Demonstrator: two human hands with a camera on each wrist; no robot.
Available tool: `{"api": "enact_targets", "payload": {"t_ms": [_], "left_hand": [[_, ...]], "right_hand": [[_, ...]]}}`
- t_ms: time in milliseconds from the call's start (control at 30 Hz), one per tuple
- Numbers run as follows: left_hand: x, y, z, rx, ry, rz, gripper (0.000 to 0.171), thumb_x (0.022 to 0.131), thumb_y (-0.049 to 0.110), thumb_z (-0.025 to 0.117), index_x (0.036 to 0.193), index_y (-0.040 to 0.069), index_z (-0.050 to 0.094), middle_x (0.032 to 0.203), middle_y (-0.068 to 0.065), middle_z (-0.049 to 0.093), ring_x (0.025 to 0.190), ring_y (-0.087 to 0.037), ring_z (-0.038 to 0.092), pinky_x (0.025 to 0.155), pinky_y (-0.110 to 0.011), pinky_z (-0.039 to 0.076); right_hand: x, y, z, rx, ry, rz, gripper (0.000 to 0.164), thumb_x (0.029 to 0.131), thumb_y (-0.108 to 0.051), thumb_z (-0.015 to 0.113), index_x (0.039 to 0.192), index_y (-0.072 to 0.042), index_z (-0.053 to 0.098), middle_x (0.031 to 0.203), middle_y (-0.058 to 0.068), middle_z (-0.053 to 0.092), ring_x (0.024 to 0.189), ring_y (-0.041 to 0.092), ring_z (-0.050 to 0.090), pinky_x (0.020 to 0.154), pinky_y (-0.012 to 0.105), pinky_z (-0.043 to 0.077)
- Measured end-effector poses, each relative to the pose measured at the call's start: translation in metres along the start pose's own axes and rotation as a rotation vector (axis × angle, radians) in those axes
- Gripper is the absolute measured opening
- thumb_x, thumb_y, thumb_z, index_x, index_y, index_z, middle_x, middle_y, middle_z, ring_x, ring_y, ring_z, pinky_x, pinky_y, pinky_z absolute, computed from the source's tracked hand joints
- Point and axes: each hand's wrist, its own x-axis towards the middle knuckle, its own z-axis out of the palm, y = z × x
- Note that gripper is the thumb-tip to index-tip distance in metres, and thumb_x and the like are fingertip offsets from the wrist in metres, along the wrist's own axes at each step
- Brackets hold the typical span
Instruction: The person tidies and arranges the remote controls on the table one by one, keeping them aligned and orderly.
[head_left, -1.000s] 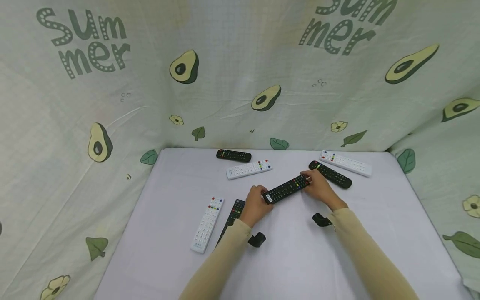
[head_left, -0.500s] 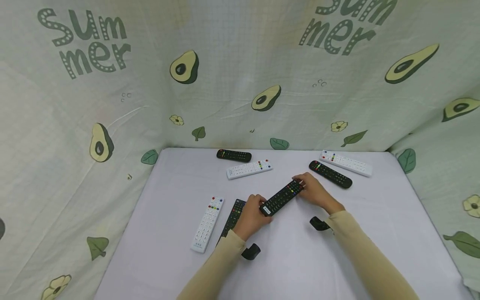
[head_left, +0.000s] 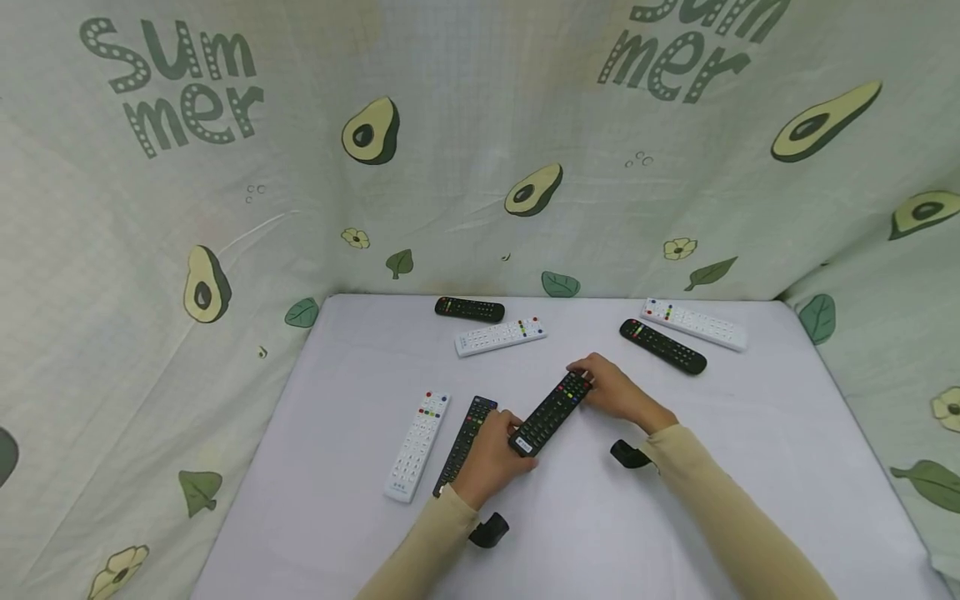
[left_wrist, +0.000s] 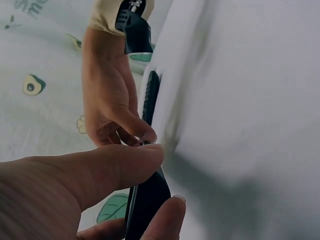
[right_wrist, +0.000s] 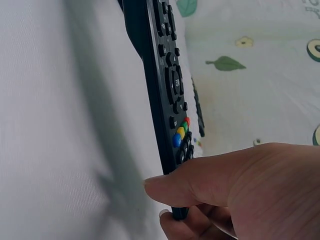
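Note:
A black remote control [head_left: 551,414] with colored buttons is held between both hands above the white table. My left hand [head_left: 491,458] grips its near end, thumb along one side. At the far end, my right hand [head_left: 611,387] pinches it between thumb and fingers. The right wrist view shows the button face of the remote [right_wrist: 172,75] edge-on, with red, green, yellow and blue keys near the right thumb. In the left wrist view its dark back [left_wrist: 150,202] shows below the left thumb. Partly behind the left hand lies another black remote [head_left: 467,442].
Left of the hands is a white remote [head_left: 417,446]. Toward the back lie a black remote [head_left: 469,309] and a white one [head_left: 501,337]. At back right another black remote [head_left: 663,346] sits beside a white one [head_left: 694,323]. Printed cloth [head_left: 450,167] walls the table's back.
Both hands have drawn the held remote nearer and leftward, and it now slants more steeply, far end at upper right. The remotes on the table stay in place.

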Motion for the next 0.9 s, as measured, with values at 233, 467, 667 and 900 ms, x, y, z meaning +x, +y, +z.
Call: {"api": "enact_targets", "payload": {"t_ms": [233, 467, 667, 900], "left_hand": [[-0.017, -0.002, 0.005, 0.026, 0.005, -0.003, 0.059, 0.074, 0.009, 0.094, 0.121, -0.002, 0.060, 0.103, -0.005, 0.054, 0.090, -0.016, 0.053, 0.074, -0.028, 0.050], [-0.029, -0.006, 0.010, 0.067, 0.014, -0.032, 0.061, 0.071, 0.009, 0.095, 0.120, -0.003, 0.060, 0.102, -0.006, 0.055, 0.085, -0.015, 0.055, 0.069, -0.029, 0.052], [-0.036, -0.008, 0.012, 0.071, 0.021, -0.070, 0.065, 0.070, 0.009, 0.097, 0.122, -0.003, 0.059, 0.106, -0.008, 0.057, 0.084, -0.015, 0.056, 0.067, -0.029, 0.053], [-0.042, -0.011, 0.014, 0.110, 0.025, -0.090, 0.069, 0.070, 0.009, 0.097, 0.124, -0.006, 0.058, 0.105, -0.009, 0.058, 0.084, -0.017, 0.060, 0.070, -0.034, 0.057]], "right_hand": [[0.002, -0.006, 0.010, -0.025, -0.037, -0.016, 0.054, 0.074, 0.021, 0.072, 0.127, 0.010, 0.066, 0.109, 0.019, 0.062, 0.100, 0.035, 0.063, 0.091, 0.052, 0.056], [0.005, -0.015, 0.020, -0.053, -0.097, -0.013, 0.050, 0.079, 0.019, 0.075, 0.127, 0.009, 0.066, 0.113, 0.018, 0.062, 0.105, 0.033, 0.064, 0.098, 0.051, 0.056], [0.009, -0.022, 0.028, -0.056, -0.129, -0.041, 0.053, 0.077, 0.022, 0.071, 0.128, 0.009, 0.066, 0.115, 0.019, 0.063, 0.108, 0.034, 0.064, 0.101, 0.051, 0.056], [0.015, -0.031, 0.038, -0.070, -0.157, -0.071, 0.053, 0.077, 0.023, 0.069, 0.128, 0.008, 0.067, 0.116, 0.018, 0.064, 0.112, 0.034, 0.065, 0.104, 0.050, 0.055]]}}
